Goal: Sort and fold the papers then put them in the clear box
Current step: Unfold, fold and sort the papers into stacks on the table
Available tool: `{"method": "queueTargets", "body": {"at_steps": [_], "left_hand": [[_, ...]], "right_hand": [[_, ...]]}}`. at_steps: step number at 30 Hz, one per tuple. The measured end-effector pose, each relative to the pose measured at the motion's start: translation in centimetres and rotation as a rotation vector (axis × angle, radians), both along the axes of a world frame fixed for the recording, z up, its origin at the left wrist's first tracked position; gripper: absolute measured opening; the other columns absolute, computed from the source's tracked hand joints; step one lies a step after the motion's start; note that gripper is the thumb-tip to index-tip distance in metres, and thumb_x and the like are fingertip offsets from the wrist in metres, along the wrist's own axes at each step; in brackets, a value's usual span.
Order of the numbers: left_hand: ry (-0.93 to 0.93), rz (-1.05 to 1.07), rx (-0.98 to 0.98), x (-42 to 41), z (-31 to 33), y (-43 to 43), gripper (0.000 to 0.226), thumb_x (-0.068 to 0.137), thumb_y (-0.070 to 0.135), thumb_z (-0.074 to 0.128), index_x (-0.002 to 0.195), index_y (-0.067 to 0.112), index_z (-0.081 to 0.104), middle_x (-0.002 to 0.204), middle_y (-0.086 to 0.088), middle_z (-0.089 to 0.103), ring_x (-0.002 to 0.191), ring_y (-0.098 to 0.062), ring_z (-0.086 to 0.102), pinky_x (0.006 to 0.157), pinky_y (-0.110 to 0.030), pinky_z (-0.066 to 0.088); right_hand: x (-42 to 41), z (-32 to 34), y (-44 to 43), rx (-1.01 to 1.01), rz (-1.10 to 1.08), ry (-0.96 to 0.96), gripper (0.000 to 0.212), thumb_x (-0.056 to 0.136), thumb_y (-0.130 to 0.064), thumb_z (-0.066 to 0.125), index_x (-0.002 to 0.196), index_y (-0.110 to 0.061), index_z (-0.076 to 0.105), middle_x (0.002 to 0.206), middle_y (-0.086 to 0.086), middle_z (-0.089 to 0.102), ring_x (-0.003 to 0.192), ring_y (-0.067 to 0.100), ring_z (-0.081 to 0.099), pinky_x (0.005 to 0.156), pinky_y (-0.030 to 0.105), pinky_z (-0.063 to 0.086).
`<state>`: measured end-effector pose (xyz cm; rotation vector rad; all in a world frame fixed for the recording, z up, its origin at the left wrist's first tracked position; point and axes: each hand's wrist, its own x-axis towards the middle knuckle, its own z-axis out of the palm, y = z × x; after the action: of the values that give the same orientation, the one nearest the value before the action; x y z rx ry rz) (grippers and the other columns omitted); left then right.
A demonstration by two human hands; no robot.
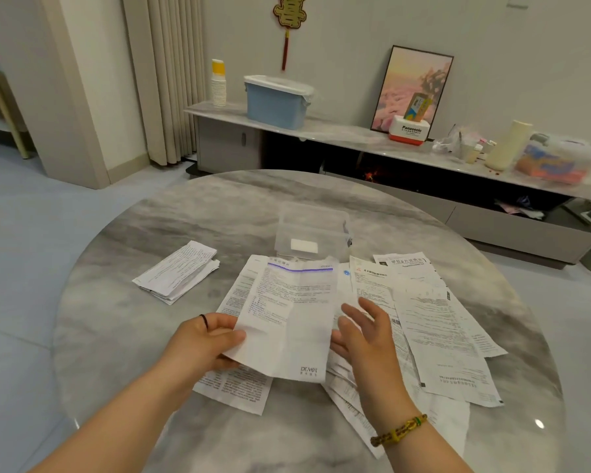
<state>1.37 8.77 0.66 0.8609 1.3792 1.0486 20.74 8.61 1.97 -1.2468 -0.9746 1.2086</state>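
over the table (116, 336), left hand (202, 346) pinches a creased sheet (294, 319), fingers mostly hidden beneath; right hand (365, 336) spread, holding nothing.

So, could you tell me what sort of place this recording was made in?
Probably a home living room: a low console along the wall holds a leaning framed picture, a red-tasselled ornament hangs above, and the papers lie on a round marble table.

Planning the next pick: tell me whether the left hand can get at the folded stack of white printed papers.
Probably yes: bare grey marble table lies between the left hand and the folded stack of white printed papers, though the hand grips a purple-lined white sheet.
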Motion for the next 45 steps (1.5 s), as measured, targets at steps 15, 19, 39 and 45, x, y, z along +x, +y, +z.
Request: {"method": "queueTargets", "body": {"at_steps": [15,19,39,45], "left_hand": [[0.072,-0.136,-0.022,0.0,0.7,-0.6,0.012,0.090,0.016,0.054,0.093,0.017,0.066,0.088,-0.002,0.073,0.067,-0.014,0.068,0.050,-0.016,0.052],[0.038,-0.099,-0.036,-0.4,0.7,-0.3,0.014,0.091,0.017,0.053,0.100,0.015,0.063,0.092,-0.003,0.072,0.068,-0.016,0.069,0.046,-0.017,0.050],[-0.139,-0.160,-0.089,-1.1,-0.1,0.5,0.021,0.085,0.003,0.056,0.077,0.015,0.071,0.070,-0.003,0.072,0.053,-0.012,0.064,0.051,-0.021,0.050],[-0.150,-0.102,-0.090,-0.8,0.0,0.7,0.016,0.083,0.006,0.056,0.073,0.014,0.066,0.060,0.002,0.068,0.054,-0.013,0.059,0.046,-0.019,0.047]], "right_hand": [[1.3,0.0,0.6,-0.281,0.183,-0.097,0.016,0.090,-0.001,0.049,0.083,-0.007,0.062,0.078,0.008,0.068,0.060,0.017,0.063,0.044,0.020,0.048],[1.2,-0.2,0.7,-0.270,0.247,-0.101,0.018,0.091,-0.002,0.048,0.082,-0.006,0.062,0.063,0.002,0.067,0.048,0.009,0.059,0.043,0.020,0.046],[1.2,-0.4,1.0,-0.320,0.286,0.006,0.031,0.092,0.000,0.042,0.073,-0.010,0.065,0.065,0.009,0.063,0.057,0.021,0.055,0.049,0.024,0.049],[1.1,-0.2,1.0,-0.309,0.270,0.000,0.031,0.089,0.002,0.047,0.072,-0.014,0.068,0.073,0.009,0.057,0.065,0.021,0.047,0.052,0.023,0.042]]}}
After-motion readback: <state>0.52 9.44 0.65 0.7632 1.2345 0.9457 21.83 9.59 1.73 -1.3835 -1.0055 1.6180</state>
